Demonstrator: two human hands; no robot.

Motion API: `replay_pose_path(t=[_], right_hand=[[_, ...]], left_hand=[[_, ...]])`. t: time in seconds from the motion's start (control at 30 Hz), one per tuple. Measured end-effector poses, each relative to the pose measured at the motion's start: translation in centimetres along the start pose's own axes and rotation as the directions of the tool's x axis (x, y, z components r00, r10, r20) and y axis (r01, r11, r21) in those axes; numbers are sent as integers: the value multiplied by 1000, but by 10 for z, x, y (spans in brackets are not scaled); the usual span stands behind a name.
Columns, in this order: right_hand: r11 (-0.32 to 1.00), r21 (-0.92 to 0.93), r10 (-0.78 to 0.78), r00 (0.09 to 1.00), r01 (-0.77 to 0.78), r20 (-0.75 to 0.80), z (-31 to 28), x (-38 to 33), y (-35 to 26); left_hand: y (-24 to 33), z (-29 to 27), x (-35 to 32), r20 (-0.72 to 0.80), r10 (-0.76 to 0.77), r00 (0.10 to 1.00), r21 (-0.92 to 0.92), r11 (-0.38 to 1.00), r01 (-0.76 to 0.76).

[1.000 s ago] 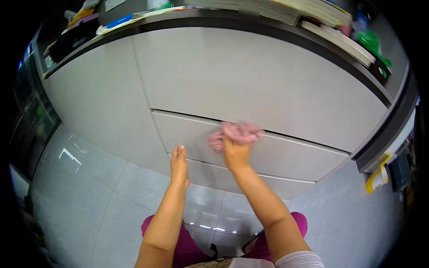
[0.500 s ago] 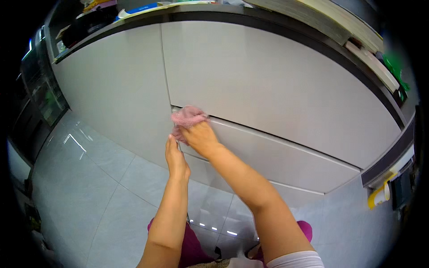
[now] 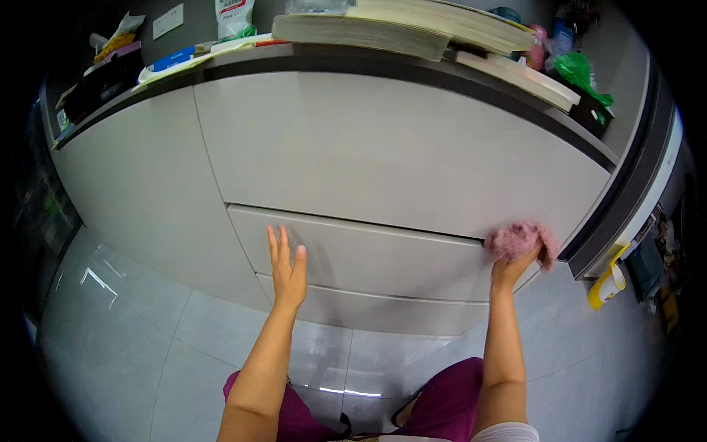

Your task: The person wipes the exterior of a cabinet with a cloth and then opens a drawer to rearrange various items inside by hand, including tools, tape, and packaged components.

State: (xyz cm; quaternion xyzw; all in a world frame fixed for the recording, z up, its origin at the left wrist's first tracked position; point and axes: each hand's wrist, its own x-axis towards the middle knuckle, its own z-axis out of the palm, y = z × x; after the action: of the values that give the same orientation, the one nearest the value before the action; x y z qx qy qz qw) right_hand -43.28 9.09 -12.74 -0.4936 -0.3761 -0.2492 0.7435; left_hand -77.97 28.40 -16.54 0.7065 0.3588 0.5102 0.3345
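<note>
With purple trousers (image 3: 451,392) and grey floor tiles (image 3: 221,320) filling the bottom of the frame, both forearms reach up from the lower edge. Left hand (image 3: 289,278) is left of centre, fingers spread and pointing up, holding nothing; it sits in front of the pale drawer front (image 3: 383,249), can't tell if it touches. Right hand (image 3: 515,268) is right of centre, closed on a bunched pink cloth (image 3: 521,240); fingers mostly hidden by the folds, so exact grip can't be told. Key relation: cloth is at the upper end of the right hand, right of mid-frame, at the right end of the dark slot (image 3: 361,222) under the upper panel (image 3: 412,147). Crumpled, so no firm long axis; its wider run goes roughly left-right, near enough along the slot, with one flap hanging at its right. Right hand is the near one; left is well apart, off to cloth's left and slightly lower. Yellow-and-white cup (image 3: 608,287) is farther right, near the frame's right side. Beyond, across the top: dark-edged surface (image 3: 243,66) with thick books (image 3: 361,32) at top centre, white packet (image 3: 234,18) left of them, green plastic bag (image 3: 577,69) upper right.
</note>
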Motion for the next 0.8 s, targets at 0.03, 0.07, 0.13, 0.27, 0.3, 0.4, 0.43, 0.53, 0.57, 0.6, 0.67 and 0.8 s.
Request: replay_pose_path(t=[0.03,0.07,0.13,0.27,0.3,0.4,0.43,0.53,0.57,0.6,0.67,0.8], right_hand=[[958,-196,-221,975,211,-27,6,34,-6],[764,-525,-406,912,374,57,11,66,-7],[663,-572,-585,811,483,5,69,88,-49],[685,-299,-507,729,665,460,198,48,-119],[675,-215,-509,657,706,557,234,34,-128],[555,66,-700,423,829,576,298,17,-168],[566,117,-670,373,816,642,307,15,-178],[492,213,-756,292,844,586,320,24,-181],[463,237,-774,259,854,578,316,29,-178],[495,202,-743,291,845,603,304,34,-169],[527,104,-728,385,843,567,268,49,-146],[500,-202,-630,514,842,582,185,71,-110]], left_hand=[[4,1,3,6,79,997,34,996,-79],[9,6,7,14,161,987,57,985,-161],[11,11,12,36,200,979,67,977,-202],[-2,12,18,52,176,983,98,979,-180],[-6,14,18,57,160,985,150,975,-167],[-6,30,19,74,172,982,173,968,-182],[-4,32,19,71,193,979,167,965,-202],[-5,40,17,71,188,980,207,958,-199],[0,48,17,41,205,978,189,959,-209],[3,43,16,-3,213,977,202,957,-208],[8,34,15,-96,229,969,223,953,-204],[19,21,15,19,258,966,415,877,-242]])
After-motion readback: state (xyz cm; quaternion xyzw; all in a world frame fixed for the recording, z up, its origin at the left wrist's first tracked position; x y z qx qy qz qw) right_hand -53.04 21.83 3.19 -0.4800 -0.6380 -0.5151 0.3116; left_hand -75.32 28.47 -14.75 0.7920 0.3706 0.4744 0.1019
